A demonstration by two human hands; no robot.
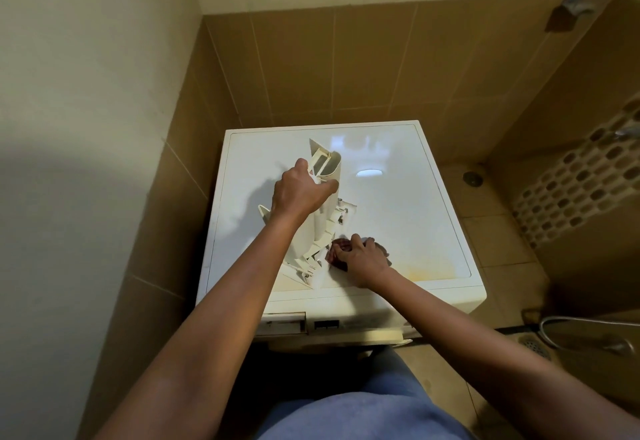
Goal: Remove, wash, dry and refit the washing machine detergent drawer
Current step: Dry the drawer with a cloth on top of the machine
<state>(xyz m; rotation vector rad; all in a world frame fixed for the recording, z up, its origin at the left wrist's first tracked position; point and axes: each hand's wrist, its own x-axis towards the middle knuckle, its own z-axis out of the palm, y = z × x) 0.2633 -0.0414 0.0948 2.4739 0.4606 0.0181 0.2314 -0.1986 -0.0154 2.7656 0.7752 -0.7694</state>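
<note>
Drying: left hand [298,194] grips the drawer [313,232] mid-frame; right hand [363,259] fingers bunch a cloth [334,255] at its lower end. Refitting probably follows, which needs it lined up with the slot [284,323].

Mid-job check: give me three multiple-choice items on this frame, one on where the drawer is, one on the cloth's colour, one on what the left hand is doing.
1. Where is the detergent drawer?
A. In its slot
B. On top of the washing machine
C. On the floor

2. What colour is the cloth in the right hand?
A. Dark red
B. Bright yellow
C. White

3. What is the left hand doing?
A. Hanging idle
B. Gripping the drawer
C. Turning a tap

Answers:
1 B, the drawer rests on the machine's white top.
2 A, dark red folds show around the fingers.
3 B, its fingers curl over the drawer's far end.
</note>
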